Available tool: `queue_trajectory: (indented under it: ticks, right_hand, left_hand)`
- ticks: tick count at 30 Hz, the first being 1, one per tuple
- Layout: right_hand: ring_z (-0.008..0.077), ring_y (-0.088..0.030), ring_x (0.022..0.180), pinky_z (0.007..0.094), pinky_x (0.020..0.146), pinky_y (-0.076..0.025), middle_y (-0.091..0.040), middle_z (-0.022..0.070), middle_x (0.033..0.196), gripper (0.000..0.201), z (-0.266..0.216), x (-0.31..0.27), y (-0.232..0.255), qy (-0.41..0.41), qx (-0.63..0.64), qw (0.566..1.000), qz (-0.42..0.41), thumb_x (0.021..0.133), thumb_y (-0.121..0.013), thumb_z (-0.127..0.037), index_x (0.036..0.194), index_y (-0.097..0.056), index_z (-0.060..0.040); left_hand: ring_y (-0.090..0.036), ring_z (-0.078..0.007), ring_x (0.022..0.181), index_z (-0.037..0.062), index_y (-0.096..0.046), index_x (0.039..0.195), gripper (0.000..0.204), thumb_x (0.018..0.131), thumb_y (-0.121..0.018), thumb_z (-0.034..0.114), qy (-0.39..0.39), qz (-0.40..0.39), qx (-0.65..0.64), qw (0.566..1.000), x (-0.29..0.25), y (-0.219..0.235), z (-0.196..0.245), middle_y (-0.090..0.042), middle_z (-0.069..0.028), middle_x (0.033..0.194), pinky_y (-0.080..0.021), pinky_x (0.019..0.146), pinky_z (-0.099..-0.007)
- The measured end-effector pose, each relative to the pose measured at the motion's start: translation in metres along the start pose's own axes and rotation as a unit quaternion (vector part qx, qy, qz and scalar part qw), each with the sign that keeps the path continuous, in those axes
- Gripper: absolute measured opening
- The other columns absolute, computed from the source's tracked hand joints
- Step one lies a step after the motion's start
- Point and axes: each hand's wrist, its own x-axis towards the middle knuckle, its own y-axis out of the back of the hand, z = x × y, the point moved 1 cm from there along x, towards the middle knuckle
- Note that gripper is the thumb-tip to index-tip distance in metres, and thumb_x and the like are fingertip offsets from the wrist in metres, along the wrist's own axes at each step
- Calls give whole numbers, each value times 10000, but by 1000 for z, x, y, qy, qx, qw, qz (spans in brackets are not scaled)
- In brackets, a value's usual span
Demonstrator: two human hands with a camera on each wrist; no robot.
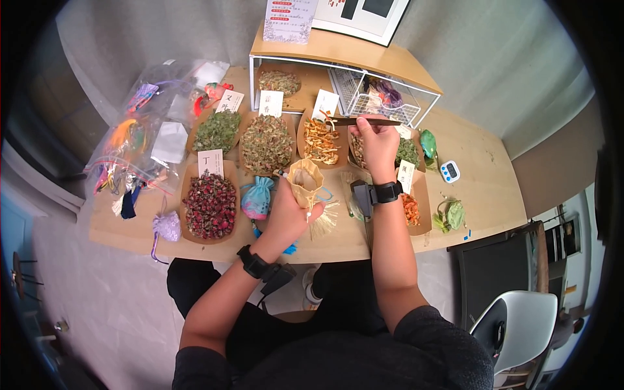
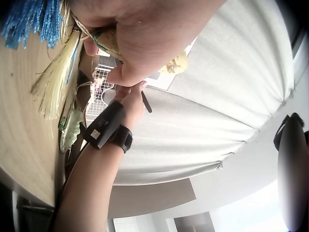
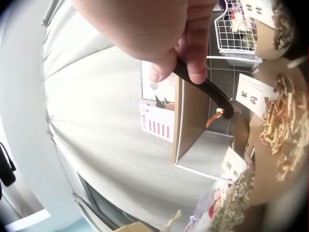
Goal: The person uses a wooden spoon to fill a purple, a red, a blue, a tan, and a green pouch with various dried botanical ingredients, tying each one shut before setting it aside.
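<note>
My left hand point(image 1: 289, 211) grips a small yellow drawstring pouch point(image 1: 305, 184), its mouth facing up and spread wide. A pale tassel point(image 2: 55, 79) hangs below that hand in the left wrist view. My right hand point(image 1: 382, 146) pinches dark, slim tongs point(image 3: 207, 89) between thumb and fingers. At their curved tip is an orange strip of dried peel point(image 3: 213, 119). The tips hover over the paper tray of dried peel strips point(image 1: 322, 143), up and to the right of the pouch. A white label card point(image 3: 253, 94) stands at that tray.
Paper trays hold dried rosebuds point(image 1: 209, 205), green leaves point(image 1: 218, 132), a brownish herb mix point(image 1: 266, 143) and orange bits point(image 1: 411, 209). Finished-looking sachets include a blue one point(image 1: 258, 197) and a lilac one point(image 1: 167, 225). A shelf point(image 1: 344, 55) stands behind; a timer point(image 1: 449, 171) lies right.
</note>
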Motion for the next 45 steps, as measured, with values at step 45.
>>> queue_trajectory:
  ticks: [45]
  right_hand:
    - [160,-730,798,241,677,-566,-706,82,937,221,6,-2,-4,-104,106,989,-4,972,-692,-165,1088,-682,23]
  left_hand:
    - [-606,-159,1082,0,-395,1329,655,807,-790,33,5,12,-98,995,2,0,-1,-576,-80,1198,-518,948,-321]
